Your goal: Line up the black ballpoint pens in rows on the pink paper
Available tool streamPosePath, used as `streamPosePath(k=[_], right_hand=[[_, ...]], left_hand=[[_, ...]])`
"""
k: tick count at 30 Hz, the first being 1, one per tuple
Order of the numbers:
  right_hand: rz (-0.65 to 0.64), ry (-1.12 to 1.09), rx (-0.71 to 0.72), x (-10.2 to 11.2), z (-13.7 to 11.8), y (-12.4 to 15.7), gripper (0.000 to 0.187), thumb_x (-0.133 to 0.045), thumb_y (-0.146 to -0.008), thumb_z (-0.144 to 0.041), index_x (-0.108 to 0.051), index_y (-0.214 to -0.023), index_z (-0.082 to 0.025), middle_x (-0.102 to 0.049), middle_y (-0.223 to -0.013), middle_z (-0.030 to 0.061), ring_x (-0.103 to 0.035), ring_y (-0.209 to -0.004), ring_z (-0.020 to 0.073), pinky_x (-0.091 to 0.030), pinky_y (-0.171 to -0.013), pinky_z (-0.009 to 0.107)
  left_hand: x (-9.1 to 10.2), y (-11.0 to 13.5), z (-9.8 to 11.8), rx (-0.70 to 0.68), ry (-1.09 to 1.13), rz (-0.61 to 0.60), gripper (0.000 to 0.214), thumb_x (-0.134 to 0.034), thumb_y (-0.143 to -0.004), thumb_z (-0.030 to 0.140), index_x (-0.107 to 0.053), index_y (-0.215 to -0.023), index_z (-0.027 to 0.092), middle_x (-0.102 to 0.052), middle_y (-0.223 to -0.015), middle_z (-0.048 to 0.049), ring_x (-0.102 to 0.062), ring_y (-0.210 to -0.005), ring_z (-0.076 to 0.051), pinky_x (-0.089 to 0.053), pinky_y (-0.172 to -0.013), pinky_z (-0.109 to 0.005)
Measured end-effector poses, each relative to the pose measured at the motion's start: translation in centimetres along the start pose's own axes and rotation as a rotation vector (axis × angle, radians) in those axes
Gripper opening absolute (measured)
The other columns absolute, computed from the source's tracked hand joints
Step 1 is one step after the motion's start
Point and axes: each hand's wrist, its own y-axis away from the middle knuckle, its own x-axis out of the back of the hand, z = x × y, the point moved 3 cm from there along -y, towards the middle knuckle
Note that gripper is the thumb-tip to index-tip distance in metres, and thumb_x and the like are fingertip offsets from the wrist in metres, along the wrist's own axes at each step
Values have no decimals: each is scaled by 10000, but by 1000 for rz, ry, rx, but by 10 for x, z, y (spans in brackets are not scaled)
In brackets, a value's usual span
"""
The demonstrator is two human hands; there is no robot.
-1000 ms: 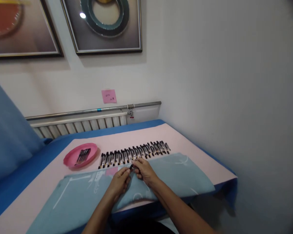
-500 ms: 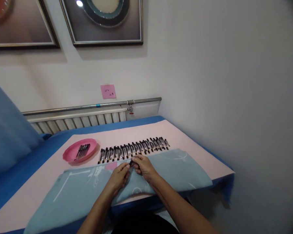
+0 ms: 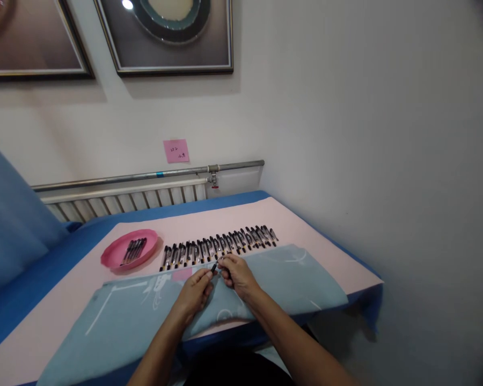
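Note:
Above a light blue folded cloth [image 3: 273,279], both my hands meet at one small black pen [image 3: 214,266]. My left hand [image 3: 197,290] is closed, pinching the pen's dark end between thumb and forefinger. Close beside it my right hand [image 3: 236,276] is also closed, its fingertips on the pen's other end; that end is mostly hidden by the fingers. Just beyond the hands lies a long row of pens [image 3: 204,250] with dark caps and clear barrels, side by side. A pink oval tray [image 3: 109,256] at the left holds several more pens [image 3: 133,250].
A pink sheet [image 3: 145,224] covers the blue tablecloth [image 3: 241,199]. A pink square [image 3: 182,274] lies by the cloth's far edge. Behind the table are a radiator [image 3: 124,201] and a metal pipe [image 3: 145,176]. A grey wall [image 3: 366,161] borders the right side.
My right fingertips have drawn slightly apart from my left ones, and a little more of the pen's dark end shows at my left hand. The view has shifted slightly.

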Motion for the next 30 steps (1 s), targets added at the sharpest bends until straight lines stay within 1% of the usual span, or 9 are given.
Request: streamPosePath(k=[3, 6, 10, 15, 23, 27, 30], right_hand=[[-37, 42, -14, -3, 1, 1, 126, -603, -587, -225, -528, -658, -153, -491, -498, -49, -342, -359, 33, -175, -298, 142], [-28, 54, -11, -3, 1, 0, 104, -583, -587, -208, -507, -638, -161, -454, -475, -67, -330, -352, 30, -166, -301, 140], [34, 23, 17, -2, -1, -3, 121, -567, -586, -215, -458, -616, -171, -442, -500, -74, -301, -349, 18, -150, -309, 143], [150, -29, 82, 1, -6, -9, 133, -563, -601, -248, -451, -606, -178, -421, -506, -78, -301, -355, 26, -153, -316, 156], [364, -155, 227, 21, -23, -35, 135, -526, -633, -258, -403, -615, -208, -376, -496, -81, -305, -361, 47, -167, -315, 179], [398, -193, 269, 30, -22, -40, 143, -510, -653, -282, -384, -641, -216, -363, -497, -85, -310, -359, 51, -180, -314, 185], [376, -178, 281, 36, -23, -44, 174, -505, -674, -315, -363, -647, -218, -333, -474, -92, -306, -355, 52, -183, -315, 182]], left_hand=[[-1, -1, -1, -4, -5, -4, 322, -524, -719, 480, -518, -870, 196, -340, -412, 107, -194, -299, -35, -86, -322, -179], [-1, -1, -3, -10, -7, -15, 307, -535, -713, 477, -513, -845, 200, -339, -411, 107, -199, -307, -36, -87, -325, -182], [0, -2, -5, -7, -9, -39, 335, -539, -710, 484, -522, -885, 200, -339, -414, 108, -198, -314, -38, -77, -332, -186], [-1, -2, -3, -5, -16, -63, 375, -544, -701, 498, -539, -907, 184, -347, -417, 105, -199, -318, -37, -79, -336, -191], [0, 0, -2, 30, 9, -86, 356, -569, -686, 480, -537, -874, 180, -362, -437, 105, -196, -307, -20, -52, -343, -183], [2, 0, -1, 28, 62, -120, 304, -595, -681, 439, -517, -807, 173, -421, -469, 90, -188, -303, -6, -49, -330, -174], [3, 0, -2, 27, 102, -141, 281, -614, -685, 403, -533, -791, 156, -444, -488, 77, -204, -307, -3, -58, -319, -160]])
